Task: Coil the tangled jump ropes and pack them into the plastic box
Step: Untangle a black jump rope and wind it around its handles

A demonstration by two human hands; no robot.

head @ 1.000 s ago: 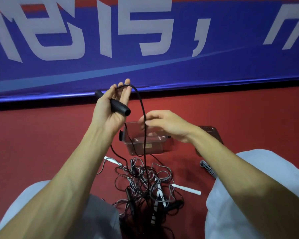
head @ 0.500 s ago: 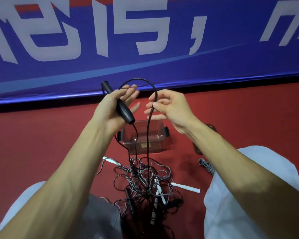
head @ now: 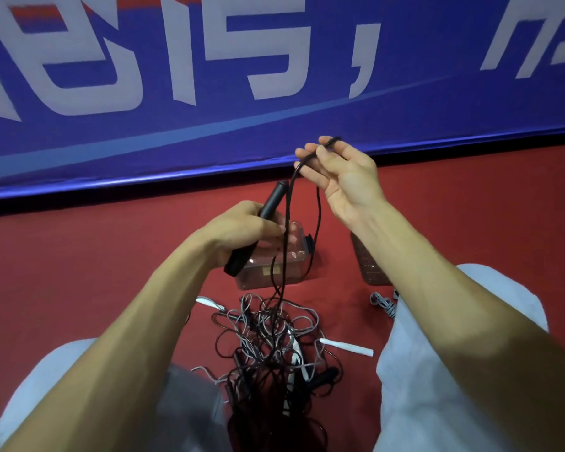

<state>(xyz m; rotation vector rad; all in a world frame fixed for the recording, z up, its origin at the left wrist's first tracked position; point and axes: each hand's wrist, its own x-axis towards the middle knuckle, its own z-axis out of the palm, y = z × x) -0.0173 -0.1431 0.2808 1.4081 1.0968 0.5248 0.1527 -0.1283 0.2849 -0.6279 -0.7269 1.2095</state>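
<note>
Snagging is the main risk. The left hand [head: 242, 234] is closed round the black handle [head: 271, 203], just above the box [head: 291, 277]. The right hand [head: 346, 181] is lifted toward 1 o'clock, palm to the camera, with the rope [head: 320, 210] caught in its fingers. The hands are apart, and two black strands hang from them straight into the tangle [head: 268, 334] at 6 o'clock, between the knees [head: 437, 353].

If the right hand pulls higher, I think the pile will rise with it and the knots will tighten. Grey and black cords cross there, and a white handle [head: 346, 347] at 4 o'clock could catch. The strands also pass in front of the box and may drag it. The box seems empty, though its wall is hard to see through.

Open room: the red floor [head: 79, 272] is wide at 9 o'clock. At 12 o'clock the banner [head: 274, 125] closes the space, and at 3 o'clock the lid [head: 371, 269] lies near the box.
</note>
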